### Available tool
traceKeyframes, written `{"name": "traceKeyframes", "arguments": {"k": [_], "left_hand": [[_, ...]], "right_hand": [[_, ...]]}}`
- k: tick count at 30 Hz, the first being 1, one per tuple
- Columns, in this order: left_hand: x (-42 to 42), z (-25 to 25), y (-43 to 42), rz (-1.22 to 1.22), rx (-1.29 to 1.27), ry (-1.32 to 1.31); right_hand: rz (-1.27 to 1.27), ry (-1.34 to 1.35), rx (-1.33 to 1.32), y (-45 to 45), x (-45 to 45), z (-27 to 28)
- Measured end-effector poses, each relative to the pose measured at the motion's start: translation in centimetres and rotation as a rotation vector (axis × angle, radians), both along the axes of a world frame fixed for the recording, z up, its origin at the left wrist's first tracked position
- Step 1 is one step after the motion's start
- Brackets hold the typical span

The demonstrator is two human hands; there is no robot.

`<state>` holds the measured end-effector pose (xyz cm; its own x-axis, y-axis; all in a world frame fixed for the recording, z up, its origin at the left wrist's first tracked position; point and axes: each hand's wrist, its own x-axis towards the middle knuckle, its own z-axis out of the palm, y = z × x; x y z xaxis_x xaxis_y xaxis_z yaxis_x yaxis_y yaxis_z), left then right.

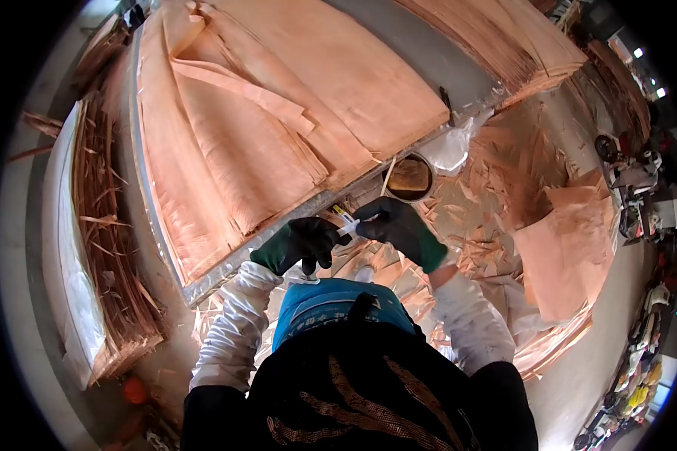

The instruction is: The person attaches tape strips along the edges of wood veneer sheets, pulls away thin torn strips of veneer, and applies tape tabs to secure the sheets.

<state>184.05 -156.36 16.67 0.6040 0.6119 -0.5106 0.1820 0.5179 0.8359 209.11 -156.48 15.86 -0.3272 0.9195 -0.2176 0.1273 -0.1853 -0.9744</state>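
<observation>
My left hand (302, 245), in a dark glove with a green cuff, is closed with bent fingers at the table's near edge. Opposite it, my right hand (400, 231) in a matching glove is pinched closed. A small white piece (349, 228) spans the gap between the fingertips, gripped from both sides; its kind cannot be made out. Just beyond it shows a small yellow-and-dark object (341, 211), partly hidden. Thin wood veneer sheets (368, 90) lie stacked on the table in front of me, with a torn veneer strip (241, 89) on top.
A round bucket (431, 180) with something brown inside stands beyond my right hand. Veneer scraps (474, 240) litter the floor. Larger veneer pieces (568, 255) are piled at right. Another veneer stack (101, 233) with white sheeting stands left. My blue apron (331, 304) is below my hands.
</observation>
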Motion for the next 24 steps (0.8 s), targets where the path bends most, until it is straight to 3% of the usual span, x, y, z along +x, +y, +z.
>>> {"name": "traceKeyframes", "arguments": {"k": [2,6,7,9,10,11,15,16,19,20,21,22,23,24], "left_hand": [[1.1,-1.4,0.7,0.052,-0.065,-0.067],[2.6,-4.1,2.9,0.092,-0.020,0.134],[3.3,-5.0,2.7,0.102,0.313,0.348],[5.3,-6.6,2.6,0.115,0.993,0.751],[7.8,-5.3,3.2,0.051,1.276,0.835],[10.3,-5.1,3.2,-0.130,1.391,0.997],[18.4,-10.5,5.0,-0.334,1.386,0.787],[20.3,-12.2,6.3,-0.351,1.347,0.800],[24.1,-18.2,10.0,-0.457,1.303,0.863],[25.0,-22.8,10.4,-0.364,1.380,0.899],[25.7,-27.2,11.0,-0.266,1.461,0.944],[26.4,-29.9,11.2,-0.149,1.435,0.828],[26.0,-28.9,11.0,-0.196,1.565,0.898],[25.7,-27.8,10.8,-0.232,1.699,0.969]], "right_hand": [[-0.018,-0.068,0.015,0.9,0.1,-2.5],[-0.204,-0.167,0.116,3.3,2.8,-8.7],[-0.259,-0.203,0.109,4.1,4.2,-10.4],[-0.439,-0.195,-0.152,6.7,7.7,-14.4],[-0.496,-0.330,-0.148,7.6,8.9,-14.5],[-0.546,-0.466,-0.146,8.5,10.2,-14.7],[-0.527,-0.828,-0.078,11.8,12.7,-18.3],[-0.502,-0.908,0.023,12.4,13.1,-20.5],[-0.406,-1.064,-0.074,13.8,13.6,-22.7],[-0.325,-1.139,0.058,13.3,13.8,-22.7],[-0.312,-1.104,0.008,13.5,14.2,-22.8],[-0.216,-1.073,0.079,13.7,15.1,-22.4],[-0.141,-1.258,0.349,13.2,17.4,-26.3],[-0.388,-1.148,0.167,12.4,19.0,-24.8]]}}
